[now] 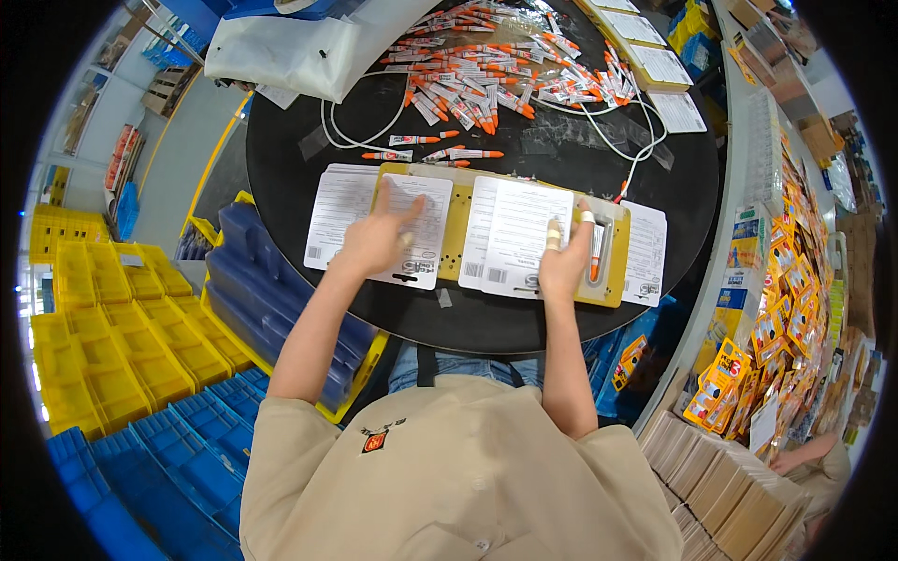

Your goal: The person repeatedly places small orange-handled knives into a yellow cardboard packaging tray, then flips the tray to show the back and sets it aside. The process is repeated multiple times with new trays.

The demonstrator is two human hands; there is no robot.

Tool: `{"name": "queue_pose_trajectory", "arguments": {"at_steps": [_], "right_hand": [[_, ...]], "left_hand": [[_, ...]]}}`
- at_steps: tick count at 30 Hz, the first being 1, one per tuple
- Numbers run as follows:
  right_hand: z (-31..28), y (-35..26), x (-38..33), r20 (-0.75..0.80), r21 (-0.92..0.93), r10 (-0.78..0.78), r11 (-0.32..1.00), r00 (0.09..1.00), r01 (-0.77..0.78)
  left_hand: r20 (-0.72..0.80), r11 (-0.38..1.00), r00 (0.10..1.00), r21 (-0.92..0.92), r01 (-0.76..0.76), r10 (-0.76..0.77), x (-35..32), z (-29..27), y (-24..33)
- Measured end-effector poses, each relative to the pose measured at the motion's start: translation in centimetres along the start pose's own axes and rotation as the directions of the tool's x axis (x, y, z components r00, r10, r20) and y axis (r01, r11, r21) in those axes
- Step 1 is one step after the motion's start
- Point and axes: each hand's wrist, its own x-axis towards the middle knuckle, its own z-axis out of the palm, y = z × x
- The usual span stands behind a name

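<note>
My left hand (372,245), slightly blurred, has its fingers spread over a white printed card (426,257) lying on the left part of a yellow fixture (456,224). My right hand (564,266) rests at the right edge of another stack of white cards (510,224). Its thumb and forefinger wear pale finger covers and stand apart; the other fingers are mostly hidden. Beside that hand, a clear recess in the fixture contains a small tube with an orange cap (595,252). More printed cards stick out past both ends of the fixture.
Many orange-capped tubes (486,79) cover the far side of the round black table (281,196), with white cables (327,126) around them. Yellow crates (122,337) and blue crates (178,449) stand at left. Orange packages (730,383) and cardboard stacks (720,477) fill the right, near another person's arm.
</note>
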Motion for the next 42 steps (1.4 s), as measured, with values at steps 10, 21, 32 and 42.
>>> {"name": "queue_pose_trajectory", "arguments": {"at_steps": [10, 21, 32, 42], "right_hand": [[-3.4, 5.9, -1.6, 0.174, -0.798, -0.160, 0.556, 0.972, 0.234], [-19.3, 25.0, 16.4, -0.532, -0.348, 0.493, 0.614, 0.689, -0.708], [-11.1, 19.4, -6.9, -0.239, -0.236, 0.428, 0.845, 0.872, -0.480], [-14.5, 13.2, -3.6, -0.244, -0.141, 0.013, 0.989, 0.970, -0.049]], "left_hand": [[0.134, 0.988, 0.980, -0.056, -0.140, 0.147, 4.2, 0.5, 12.6], [0.037, 0.973, 0.972, -0.008, -0.231, 0.231, 3.9, 1.6, 8.4], [-0.707, 0.682, 0.425, -0.691, -0.241, -0.566, -7.0, 0.3, -11.7], [-0.584, 0.759, 0.497, -0.579, 0.299, -0.642, -8.8, 10.8, -24.2]]}}
